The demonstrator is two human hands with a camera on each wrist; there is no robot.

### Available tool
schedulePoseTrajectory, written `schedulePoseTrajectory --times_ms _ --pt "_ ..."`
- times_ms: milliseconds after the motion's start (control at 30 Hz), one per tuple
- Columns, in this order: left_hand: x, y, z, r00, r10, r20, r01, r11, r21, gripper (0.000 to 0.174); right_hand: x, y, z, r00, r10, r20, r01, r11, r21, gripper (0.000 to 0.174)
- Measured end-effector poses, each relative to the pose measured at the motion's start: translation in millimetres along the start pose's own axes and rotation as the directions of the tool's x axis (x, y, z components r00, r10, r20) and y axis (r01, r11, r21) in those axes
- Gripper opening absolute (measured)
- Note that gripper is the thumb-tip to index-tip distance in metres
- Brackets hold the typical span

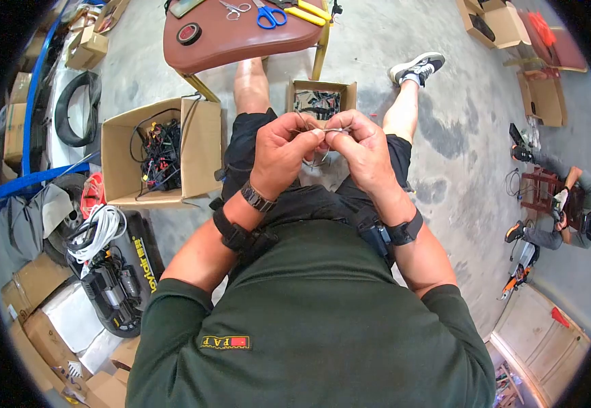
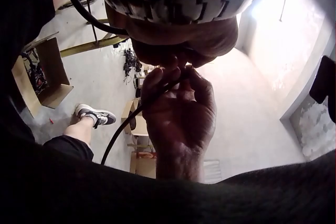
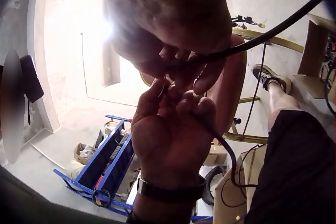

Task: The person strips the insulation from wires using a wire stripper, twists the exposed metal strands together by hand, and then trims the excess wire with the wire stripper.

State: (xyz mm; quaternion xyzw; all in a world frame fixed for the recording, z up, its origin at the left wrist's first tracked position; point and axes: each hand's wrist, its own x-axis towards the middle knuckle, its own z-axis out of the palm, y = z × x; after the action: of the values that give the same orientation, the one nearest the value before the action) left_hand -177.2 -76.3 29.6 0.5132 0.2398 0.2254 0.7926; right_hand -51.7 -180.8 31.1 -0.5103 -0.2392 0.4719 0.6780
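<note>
Left hand [image 1: 280, 153] and right hand [image 1: 365, 155] are pinching a dark cable [image 2: 128, 119] before the body, fingertips nearly meeting, seemingly for fine control (exact grip shadowed), while a carton [image 1: 348, 100] is standing between the legs [image 1: 402, 117], likely for easy reach.

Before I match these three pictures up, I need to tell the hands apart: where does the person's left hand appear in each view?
Head: the left hand is above centre, just left of the right hand.
Left wrist: top middle, dark, above the right hand.
Right wrist: lower middle, below the right hand.
Shared landmark: the wristwatch on the left wrist.
</note>
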Motion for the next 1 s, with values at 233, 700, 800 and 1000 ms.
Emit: schedulePoseTrajectory --times_ms 233,700,800,1000 --pt "1 0 -2 0.998 -0.056 0.012 0.057 0.995 -0.077 0.008 -4 -3 -3 0.998 -0.053 0.038 0.058 0.984 -0.167 0.009" --pt "0 -1 -13 0.973 -0.102 0.205 0.139 0.974 -0.177 0.008 -2 -9 -16 0.962 0.104 0.254 -0.125 0.990 0.069 0.009" --pt "-2 7 -12 0.964 -0.092 0.248 0.119 0.988 -0.097 0.008 -2 -16 -19 0.933 0.201 0.300 -0.253 0.956 0.147 0.012" --pt "-3 15 -18 0.931 -0.135 0.340 0.124 0.991 0.055 0.008 -2 -14 -30 0.881 0.223 0.418 -0.289 0.952 0.102 0.018"
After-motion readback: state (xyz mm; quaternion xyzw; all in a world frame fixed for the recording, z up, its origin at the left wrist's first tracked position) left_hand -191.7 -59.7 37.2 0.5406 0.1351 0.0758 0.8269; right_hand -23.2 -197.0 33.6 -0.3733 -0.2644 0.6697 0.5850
